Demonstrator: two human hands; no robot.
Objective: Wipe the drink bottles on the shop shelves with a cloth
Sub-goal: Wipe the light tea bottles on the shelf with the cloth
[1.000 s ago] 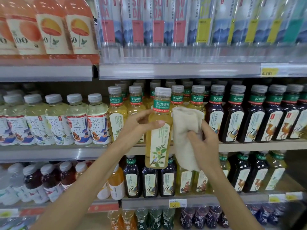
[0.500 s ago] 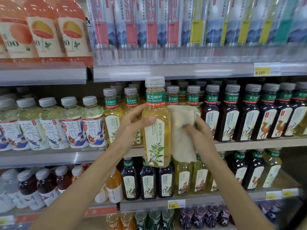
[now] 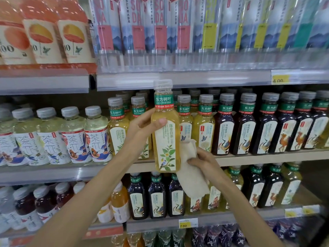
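In front of the middle shelf (image 3: pixel 53 173), the left hand (image 3: pixel 142 125) grips the yellow tea bottle (image 3: pixel 166 139) near its shoulder, holding it clear of the rows so each face is reachable. The cloth (image 3: pixel 190 172) lies against the bottle's lower right side, pinched and pressed there by the right hand (image 3: pixel 204 161), apparently mid-wipe.

A green neck band reading 东方树叶 and a white label reading 陈皮白茶 mark the pale-yellow clear plastic tea bottle (image 3: pixel 166 139) gripped in the left hand (image 3: pixel 142 125). Above the hand, tall clear plastic bottles (image 3: pixel 158 24) carry "SODA" in red. To its left, squat pale bottles (image 3: pixel 71 138) read 茶π. A yellow shelf tag (image 3: pixel 280 79) up and right of the hand appears to read 4.00; another yellow price tag (image 3: pixel 186 224) below it reads 7.00.
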